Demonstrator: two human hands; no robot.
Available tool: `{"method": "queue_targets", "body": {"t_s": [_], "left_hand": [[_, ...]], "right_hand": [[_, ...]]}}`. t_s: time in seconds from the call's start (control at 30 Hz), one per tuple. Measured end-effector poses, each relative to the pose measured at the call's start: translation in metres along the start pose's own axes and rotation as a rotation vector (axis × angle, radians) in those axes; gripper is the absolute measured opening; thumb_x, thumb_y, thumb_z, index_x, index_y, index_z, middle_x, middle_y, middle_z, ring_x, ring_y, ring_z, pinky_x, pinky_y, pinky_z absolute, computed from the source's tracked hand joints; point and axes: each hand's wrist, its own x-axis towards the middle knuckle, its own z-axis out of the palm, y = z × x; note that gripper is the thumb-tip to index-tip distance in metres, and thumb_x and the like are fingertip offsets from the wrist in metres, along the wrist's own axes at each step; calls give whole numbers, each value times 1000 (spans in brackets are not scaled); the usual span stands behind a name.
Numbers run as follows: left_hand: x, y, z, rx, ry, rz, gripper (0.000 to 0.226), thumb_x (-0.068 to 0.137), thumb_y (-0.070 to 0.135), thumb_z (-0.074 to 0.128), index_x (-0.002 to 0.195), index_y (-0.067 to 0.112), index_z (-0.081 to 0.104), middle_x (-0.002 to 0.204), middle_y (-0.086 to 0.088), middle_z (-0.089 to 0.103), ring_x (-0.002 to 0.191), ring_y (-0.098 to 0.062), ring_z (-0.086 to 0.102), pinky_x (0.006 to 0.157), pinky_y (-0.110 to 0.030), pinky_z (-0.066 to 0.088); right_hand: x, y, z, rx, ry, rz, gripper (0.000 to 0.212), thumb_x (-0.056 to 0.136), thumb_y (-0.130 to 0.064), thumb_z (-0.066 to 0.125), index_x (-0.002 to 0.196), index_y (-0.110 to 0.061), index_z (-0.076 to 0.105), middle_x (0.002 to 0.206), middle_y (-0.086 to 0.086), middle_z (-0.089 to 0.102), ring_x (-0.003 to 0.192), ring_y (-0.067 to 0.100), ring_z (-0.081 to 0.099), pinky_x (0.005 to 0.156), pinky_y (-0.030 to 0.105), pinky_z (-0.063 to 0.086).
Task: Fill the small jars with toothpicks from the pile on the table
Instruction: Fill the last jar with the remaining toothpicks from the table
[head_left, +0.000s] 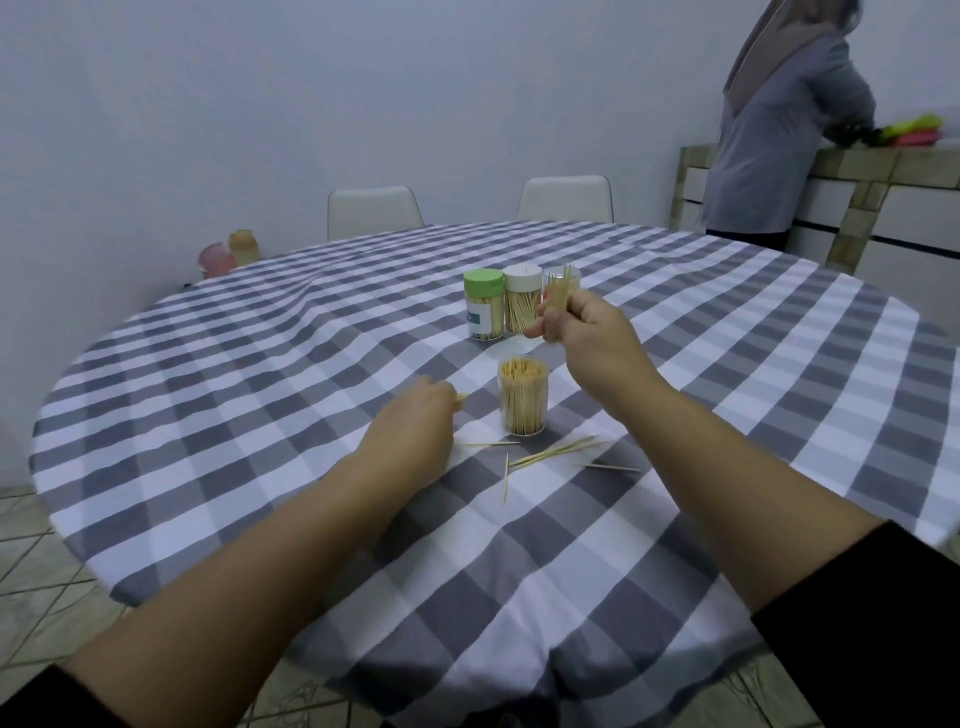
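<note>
1. The right hand is raised above the table, fingers curled round an upright bundle of toothpicks, gripping it at mid-length.
2. The left hand rests low on the cloth; its fingertips appear to pinch a few sticks, though blur leaves this uncertain.
3. The open jar stands between the hands, already packed nearly full.
4. Loose toothpicks lie scattered just in front of the open jar.
5. The green-lidded jar and white-lidded jar stand behind, capped; a third jar is partly hidden by the bundle.
6. Handling judgement: the sticks are light, stiff, thin and sharp-ended; they likely splay or snap under pressure. Grip bundles round the middle and keep them parallel.
</note>
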Motion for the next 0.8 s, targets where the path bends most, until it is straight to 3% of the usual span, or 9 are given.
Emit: {"method": "queue_targets", "body": {"t_s": [0.13, 0.2, 0.3, 0.4, 0.47, 0.6, 0.7, 0.8], "left_hand": [[12, -6, -7, -360, 43, -107, 19, 98, 15, 47, 109, 9, 61, 102, -8, 63, 93, -23, 60, 83, -33, 51], [15, -8, -9, -588, 111, -120, 21, 100, 18, 44, 112, 11, 60, 100, -3, 65, 92, -18, 61, 80, -31, 51], [20, -6, -14, -807, 185, -143, 20, 100, 19, 45, 113, 14, 59, 95, 3, 66, 89, -15, 63, 78, -31, 52], [24, 4, -18, -1039, 232, -148, 12, 100, 20, 46, 103, 21, 57, 94, 5, 68, 97, -19, 65, 92, -42, 52], [26, 12, -19, -1165, 262, -125, 11, 100, 19, 46, 101, 23, 56, 96, 3, 69, 100, -17, 65, 97, -40, 49], [31, 26, -21, -1296, 269, -107, 18, 100, 18, 46, 90, 25, 59, 93, 4, 71, 96, -10, 65, 85, -24, 44], [36, 32, -17, -1274, 232, -120, 23, 99, 19, 48, 83, 28, 62, 100, 1, 71, 101, -13, 63, 82, -23, 42], [38, 36, -9, -1196, 176, -110, 18, 97, 18, 51, 96, 18, 69, 98, 5, 70, 100, -9, 60, 79, -19, 41]], "right_hand": [[7, 11, 13, 47, -15, 60, 17, 101, -20, 40, 106, -21, 57, 105, -5, 65, 101, 15, 56, 66, 17, 37], [7, 19, 18, 66, -22, 103, 22, 101, -21, 42, 115, -20, 58, 109, -7, 63, 103, 11, 55, 74, 18, 40], [6, 31, 23, 70, -13, 166, 22, 99, -22, 46, 116, -21, 60, 105, -7, 61, 106, 14, 56, 92, 31, 44], [6, 35, 23, 87, -14, 207, 13, 97, -21, 51, 94, -27, 61, 94, -9, 61, 100, 14, 57, 90, 31, 44], [6, 37, 22, 58, -30, 191, 12, 96, -22, 52, 90, -26, 61, 95, -6, 64, 95, 13, 57, 84, 28, 43], [3, 44, 19, 47, -36, 134, 14, 96, -29, 51, 99, -22, 63, 93, -6, 64, 86, 7, 57, 72, 22, 43], [1, 45, 18, 71, -15, 90, 16, 97, -32, 48, 98, -22, 60, 88, -10, 62, 82, 2, 56, 68, 17, 43], [1, 43, 17, 60, 1, 58, 20, 99, -35, 43, 97, -23, 58, 85, -13, 59, 77, -2, 53, 60, 12, 39]]}}
